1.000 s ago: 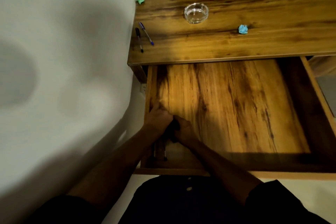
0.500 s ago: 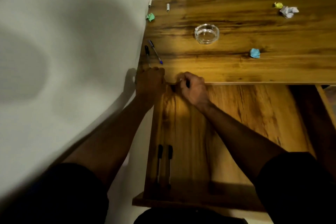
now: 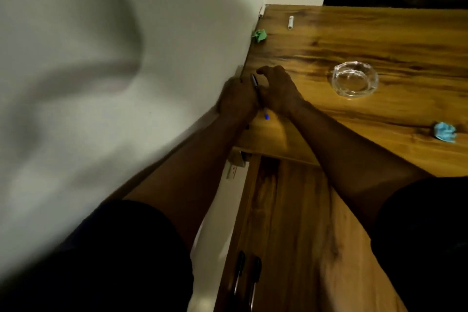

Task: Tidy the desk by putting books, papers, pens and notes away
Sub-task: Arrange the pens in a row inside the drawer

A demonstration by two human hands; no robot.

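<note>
Right hand (image 3: 278,91) curled round pen (image 3: 254,81) at desk's (image 3: 379,33) 9 o'clock edge. Left hand (image 3: 235,101): hold hidden, cannot tell. Pen light, stiff, slick, so pinch mid-barrel.

I see a wood desk top (image 3: 379,40), smooth & shiny, upper right. Clear shiny glass dish (image 3: 355,78). Crumpled paper: green ball (image 3: 260,35), blue ball (image 3: 445,132). Pen (image 3: 254,81) looks plastic. Wall (image 3: 101,83), left, is matt.
</note>
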